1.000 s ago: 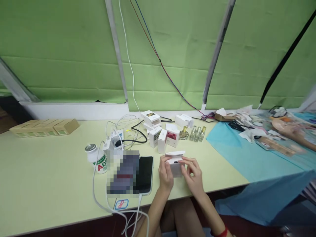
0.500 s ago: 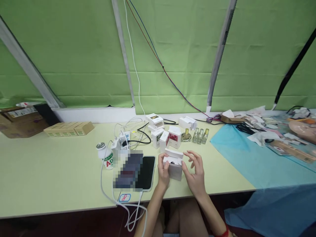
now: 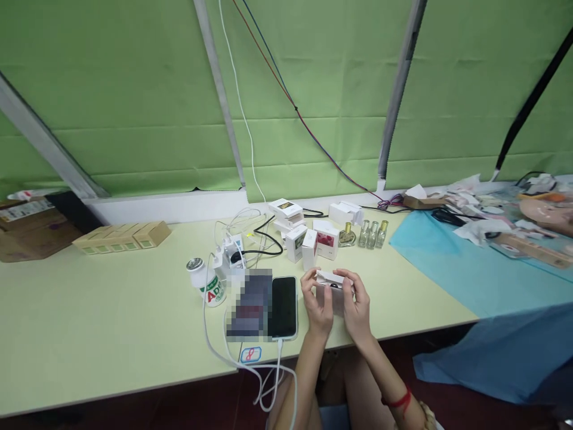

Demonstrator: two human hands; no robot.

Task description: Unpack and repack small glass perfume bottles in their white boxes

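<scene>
A small white box (image 3: 336, 302) with its top flap up is held close to the table's front edge. Something small and dark shows inside its opening. My left hand (image 3: 319, 304) grips the box's left side, and my right hand (image 3: 357, 306) closes round the right side, thumbs on the front. Just beyond the hands stand small white cartons (image 3: 310, 249), one with a red picture (image 3: 327, 239). Behind to the right are a round glass bottle with a gold cap (image 3: 347, 235) and several slim glass bottles (image 3: 373, 235).
A phone (image 3: 283, 307) on a white charging cable lies left of my hands, beside a blurred-out flat item (image 3: 249, 304). Further left stands a white bottle (image 3: 206, 283). Brown boxes (image 3: 123, 237) sit at the back left; blue sheeting (image 3: 430, 254) covers the right side.
My right hand, spread beside the box before, has closed on it. The raised flap sits lower over the opening. The view has shifted slightly.
</scene>
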